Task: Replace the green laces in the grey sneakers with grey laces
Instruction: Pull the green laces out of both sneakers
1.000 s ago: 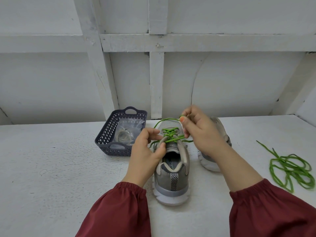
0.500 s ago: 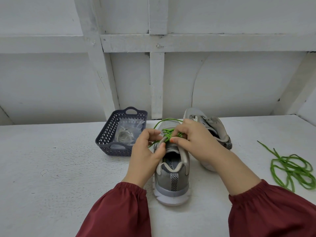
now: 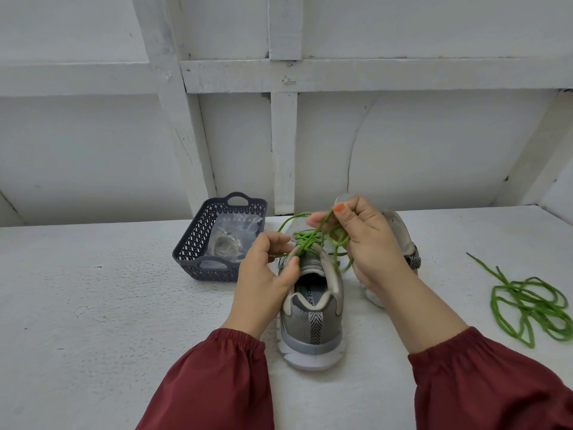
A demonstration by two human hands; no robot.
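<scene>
Green lace [image 3: 305,240], threaded across the upper eyelets of the near grey sneaker [image 3: 313,324], is what I have pinched in my right hand [image 3: 369,243]: thumb and fingertips closed on a strand raised above the tongue, with slack loops hanging beside the palm. My left hand [image 3: 266,271] grips the sneaker's left eyelet edge, thumb on the rim and fingers curled outside it. The sneaker stands on the white table [image 3: 93,305], heel toward me. The second sneaker [image 3: 403,240] lies just behind my right hand, mostly hidden. A loose green lace [image 3: 533,302] lies tangled well to the right. On the left sits a dark basket [image 3: 192,243] holding a clear bag [image 3: 229,240] of pale laces.
</scene>
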